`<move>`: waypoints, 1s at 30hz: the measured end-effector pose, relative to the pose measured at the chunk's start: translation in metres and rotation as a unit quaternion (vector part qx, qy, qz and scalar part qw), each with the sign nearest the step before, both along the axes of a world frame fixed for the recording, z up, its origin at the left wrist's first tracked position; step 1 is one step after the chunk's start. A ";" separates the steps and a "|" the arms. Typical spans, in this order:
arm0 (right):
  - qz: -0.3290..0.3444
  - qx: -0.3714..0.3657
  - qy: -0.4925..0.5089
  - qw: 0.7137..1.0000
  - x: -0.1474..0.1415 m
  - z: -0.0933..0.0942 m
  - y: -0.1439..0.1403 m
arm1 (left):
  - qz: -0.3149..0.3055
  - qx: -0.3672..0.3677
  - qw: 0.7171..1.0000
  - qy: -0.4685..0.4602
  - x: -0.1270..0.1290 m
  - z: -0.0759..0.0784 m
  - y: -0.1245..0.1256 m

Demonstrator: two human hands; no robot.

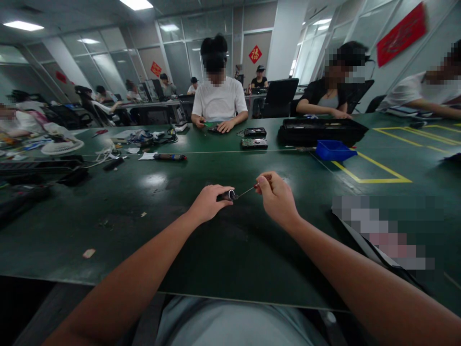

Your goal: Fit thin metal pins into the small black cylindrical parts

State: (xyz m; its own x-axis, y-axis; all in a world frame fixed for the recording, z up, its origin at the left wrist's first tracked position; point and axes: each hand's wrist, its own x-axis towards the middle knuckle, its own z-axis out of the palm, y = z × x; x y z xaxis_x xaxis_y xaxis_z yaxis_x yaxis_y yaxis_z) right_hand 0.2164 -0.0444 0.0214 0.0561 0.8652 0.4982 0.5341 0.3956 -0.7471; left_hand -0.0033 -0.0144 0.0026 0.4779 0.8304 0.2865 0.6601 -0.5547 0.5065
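My left hand (209,203) is closed around a dark cylinder (225,195) with a pale ring at its open end, which faces right. My right hand (275,197) grips a screwdriver (247,191) by its red handle, partly hidden by the fingers. The thin metal shaft points left and slightly down, its tip at or very near the cylinder's end. I cannot tell whether the tip touches it. Both hands are over the green tabletop (230,259), near its middle.
Across the table a person in a white shirt (219,101) handles small parts. Hard drives (254,143), a long black case (322,130) and a blue bin (334,150) stand farther back. A dark cylindrical tool (170,157) and a white fan (62,145) are leftward.
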 end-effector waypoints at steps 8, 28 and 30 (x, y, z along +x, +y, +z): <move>-0.026 -0.004 -0.004 1.000 0.001 0.003 -0.001 | 0.041 -0.025 0.997 -0.057 -0.001 0.001 0.000; -0.029 -0.003 -0.004 1.000 0.002 0.004 -0.001 | -0.028 -0.059 0.997 -0.035 0.016 0.012 -0.022; -0.028 -0.001 -0.004 1.000 0.002 0.004 -0.001 | -0.058 -0.030 0.997 0.037 0.021 0.011 -0.027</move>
